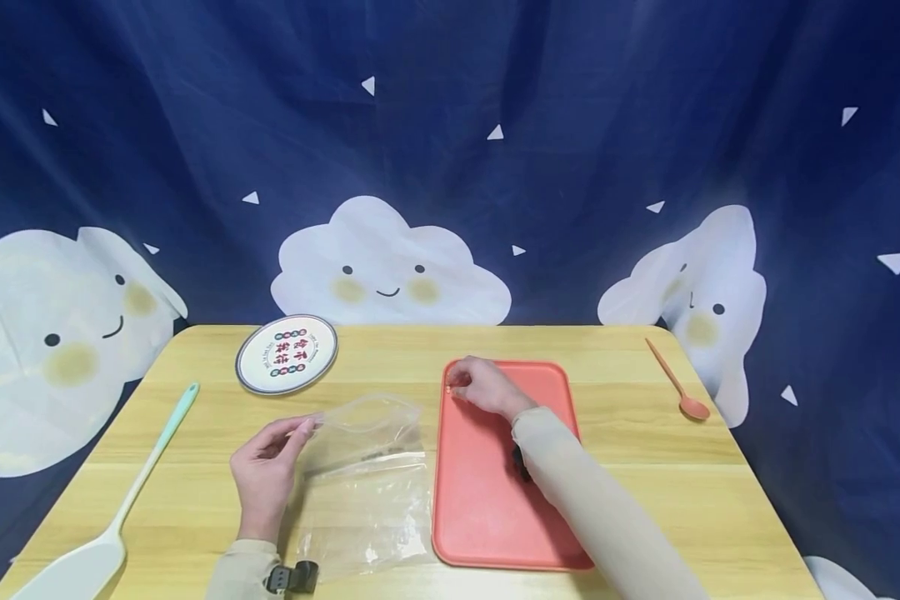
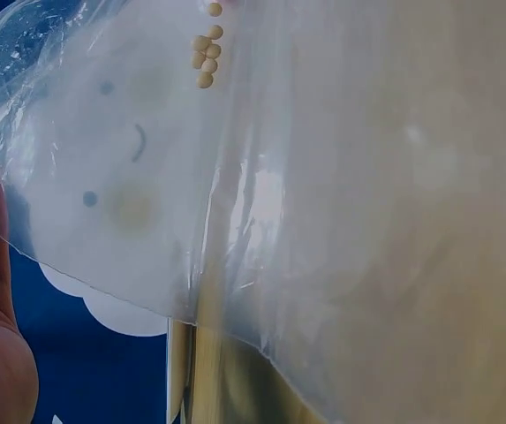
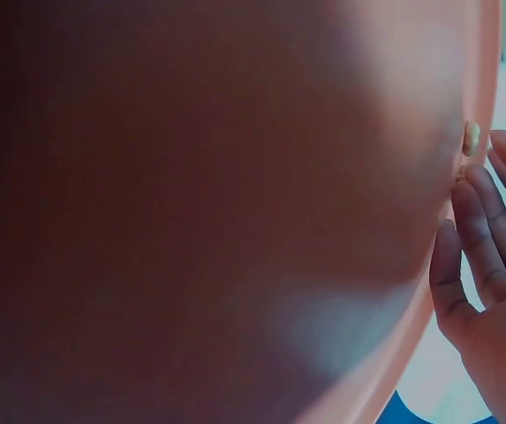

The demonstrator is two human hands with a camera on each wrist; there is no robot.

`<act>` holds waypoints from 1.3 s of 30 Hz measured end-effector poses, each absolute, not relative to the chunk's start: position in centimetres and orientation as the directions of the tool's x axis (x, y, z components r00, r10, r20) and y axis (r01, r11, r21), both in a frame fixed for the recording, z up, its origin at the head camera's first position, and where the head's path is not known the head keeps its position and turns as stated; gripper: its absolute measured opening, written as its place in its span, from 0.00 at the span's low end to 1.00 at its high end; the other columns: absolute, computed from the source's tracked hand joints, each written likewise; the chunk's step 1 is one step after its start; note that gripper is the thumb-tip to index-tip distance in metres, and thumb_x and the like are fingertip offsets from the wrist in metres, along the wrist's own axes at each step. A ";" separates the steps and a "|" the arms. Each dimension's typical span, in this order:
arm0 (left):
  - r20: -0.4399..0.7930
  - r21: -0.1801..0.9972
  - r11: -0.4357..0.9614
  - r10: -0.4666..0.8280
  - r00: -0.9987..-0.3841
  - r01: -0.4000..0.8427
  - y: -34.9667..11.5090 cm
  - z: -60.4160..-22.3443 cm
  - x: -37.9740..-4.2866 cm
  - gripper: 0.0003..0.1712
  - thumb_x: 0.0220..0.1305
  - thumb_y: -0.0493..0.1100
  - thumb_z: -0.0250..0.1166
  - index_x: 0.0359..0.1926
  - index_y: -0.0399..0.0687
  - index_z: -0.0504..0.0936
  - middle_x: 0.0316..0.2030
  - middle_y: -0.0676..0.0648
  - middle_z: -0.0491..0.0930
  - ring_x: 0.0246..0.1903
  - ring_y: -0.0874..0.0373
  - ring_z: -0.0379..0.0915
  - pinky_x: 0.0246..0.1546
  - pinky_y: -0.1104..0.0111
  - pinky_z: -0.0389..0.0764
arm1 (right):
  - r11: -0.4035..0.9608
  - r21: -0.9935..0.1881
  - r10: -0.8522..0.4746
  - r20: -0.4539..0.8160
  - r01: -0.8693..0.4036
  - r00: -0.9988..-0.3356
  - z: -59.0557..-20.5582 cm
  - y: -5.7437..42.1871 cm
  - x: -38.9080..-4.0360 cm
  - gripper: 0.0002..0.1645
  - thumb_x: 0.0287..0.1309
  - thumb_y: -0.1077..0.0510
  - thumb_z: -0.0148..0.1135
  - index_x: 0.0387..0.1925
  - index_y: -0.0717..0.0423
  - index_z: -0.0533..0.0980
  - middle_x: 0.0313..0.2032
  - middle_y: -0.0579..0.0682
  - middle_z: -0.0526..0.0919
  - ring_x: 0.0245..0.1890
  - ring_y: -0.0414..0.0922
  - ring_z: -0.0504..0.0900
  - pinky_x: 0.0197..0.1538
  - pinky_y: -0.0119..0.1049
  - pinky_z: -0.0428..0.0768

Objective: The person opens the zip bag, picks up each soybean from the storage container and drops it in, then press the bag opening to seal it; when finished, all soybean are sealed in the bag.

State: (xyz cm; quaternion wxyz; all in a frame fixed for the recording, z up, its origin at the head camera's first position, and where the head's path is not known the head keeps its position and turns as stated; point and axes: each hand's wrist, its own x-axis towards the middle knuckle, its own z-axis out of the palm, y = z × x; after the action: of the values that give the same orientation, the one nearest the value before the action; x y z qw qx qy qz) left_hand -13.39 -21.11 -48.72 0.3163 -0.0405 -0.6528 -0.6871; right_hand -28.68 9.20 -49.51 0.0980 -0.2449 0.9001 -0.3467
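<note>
Clear bag [image 1: 367, 500] looks limp, slippery, best held where our left hand [image 1: 267, 475] pinches its mouth; whether our right hand [image 1: 487, 387] grips anything is unclear

Tray [image 1: 487, 508]: plain coral red. Bag [image 1: 367, 517]: clear, colourless, with white glints. Beans [image 2: 205, 53]: pale yellow, probably, as the bag's film hazes the left wrist view. Plate [image 1: 287, 354]: white, dark blue rim band, red and blue printed lettering. Spatula [image 1: 108, 546]: white blade, mint-green handle. Spoon [image 1: 694, 407]: solid orange. Table [image 1: 660, 467]: light yellow, wood-grain pattern. Sleeves [image 1: 607, 500]: beige. Curtain [image 1: 450, 158]: navy, patterned with white triangles and white smiling clouds [image 1: 390, 279] with yellow cheeks.
</note>
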 end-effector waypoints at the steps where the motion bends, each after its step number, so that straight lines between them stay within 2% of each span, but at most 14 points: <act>1: 0.469 0.870 0.044 -0.383 -0.795 0.492 -21.1 -48.8 -13.4 0.05 0.56 0.20 0.66 0.35 0.20 0.81 0.33 0.34 0.85 0.29 0.55 0.85 0.35 0.69 0.85 | 0.640 -0.668 -0.513 -0.006 -0.378 -0.858 -49.6 9.2 -28.8 0.07 0.57 0.67 0.67 0.38 0.55 0.82 0.34 0.44 0.80 0.37 0.41 0.78 0.45 0.35 0.79; 10: 0.443 0.886 0.055 -0.396 -0.804 0.461 -21.1 -48.6 -13.3 0.04 0.56 0.21 0.67 0.35 0.20 0.82 0.33 0.36 0.85 0.29 0.55 0.85 0.36 0.68 0.85 | 0.672 -0.609 -0.541 -0.014 -0.422 -0.841 -49.6 8.6 -29.2 0.07 0.56 0.68 0.68 0.35 0.55 0.82 0.33 0.44 0.80 0.37 0.42 0.79 0.44 0.34 0.79; 18: 0.497 0.850 0.025 -0.368 -0.785 0.527 -21.2 -48.9 -13.5 0.04 0.55 0.19 0.66 0.34 0.18 0.81 0.33 0.33 0.85 0.29 0.54 0.85 0.34 0.70 0.85 | 0.691 -0.580 -0.553 -0.040 -0.431 -0.832 -49.6 8.3 -29.5 0.08 0.56 0.68 0.68 0.32 0.52 0.81 0.30 0.41 0.79 0.37 0.41 0.77 0.43 0.34 0.78; 30: 0.432 0.897 0.095 -0.397 -0.810 0.432 -21.0 -48.6 -13.3 0.04 0.56 0.22 0.68 0.35 0.22 0.83 0.32 0.42 0.87 0.29 0.55 0.85 0.35 0.70 0.85 | 0.694 -0.566 -0.568 -0.051 -0.445 -0.821 -49.7 8.3 -29.5 0.08 0.56 0.67 0.66 0.29 0.52 0.77 0.28 0.42 0.77 0.34 0.42 0.74 0.40 0.36 0.76; 39: 0.436 0.892 0.071 -0.395 -0.809 0.447 -21.0 -48.8 -13.4 0.04 0.57 0.22 0.67 0.34 0.22 0.82 0.32 0.41 0.86 0.29 0.54 0.85 0.35 0.70 0.85 | 0.608 -0.717 -0.557 -0.081 -0.340 -0.826 -49.4 9.4 -29.2 0.08 0.55 0.71 0.58 0.34 0.56 0.75 0.31 0.45 0.78 0.32 0.43 0.75 0.36 0.35 0.75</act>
State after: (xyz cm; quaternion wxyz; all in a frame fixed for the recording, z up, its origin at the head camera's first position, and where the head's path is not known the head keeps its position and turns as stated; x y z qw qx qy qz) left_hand -13.38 -21.02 -48.78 0.3088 -0.0195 -0.6633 -0.6814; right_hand -29.16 9.43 -49.44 0.1499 -0.2537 0.8841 -0.3627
